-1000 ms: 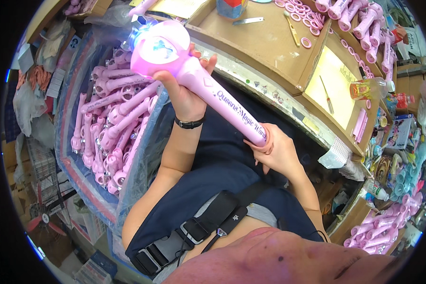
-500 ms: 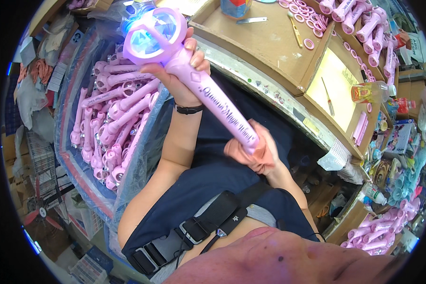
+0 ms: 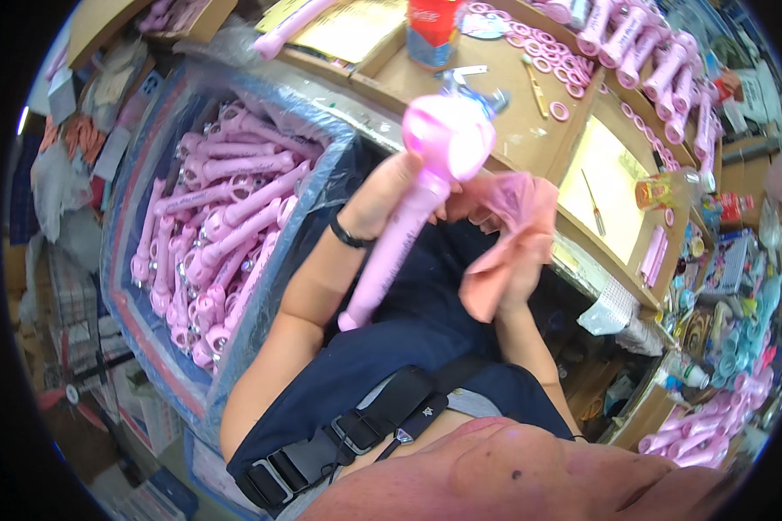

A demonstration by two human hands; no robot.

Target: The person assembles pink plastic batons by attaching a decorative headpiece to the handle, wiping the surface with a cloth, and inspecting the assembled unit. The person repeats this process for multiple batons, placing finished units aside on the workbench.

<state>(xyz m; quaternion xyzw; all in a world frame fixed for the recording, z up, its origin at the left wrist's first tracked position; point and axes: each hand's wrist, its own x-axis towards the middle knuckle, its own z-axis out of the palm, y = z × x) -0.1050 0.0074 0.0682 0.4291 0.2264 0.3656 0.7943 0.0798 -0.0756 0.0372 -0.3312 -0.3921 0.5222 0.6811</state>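
My left hand (image 3: pixel 381 196) is closed round the neck of a pink toy wand (image 3: pixel 389 247). The wand's round head (image 3: pixel 447 139) points up and away, a small blue part showing at its top, and its handle slants down toward my lap. In my right hand (image 3: pixel 521 276) is a salmon-coloured cloth (image 3: pixel 523 217), partly blurred, bunched close to the right side of the wand's head. My right fingers are partly hidden by the cloth. Whether the cloth touches the wand I cannot tell.
To my left stands a plastic-lined bin (image 3: pixel 226 334) with many pink wands. The cardboard-covered worktable (image 3: pixel 495 108) ahead holds pink rings (image 3: pixel 547 52), a brush (image 3: pixel 534 87), a screwdriver (image 3: pixel 593 204) and a red-and-blue cup (image 3: pixel 432 35). More wands (image 3: pixel 647 52) lie piled at the far right.
The wand's head has swung from upper left toward the middle, and its foot has come down toward my lap. My right hand with the cloth has left the handle's end and risen beside the head.
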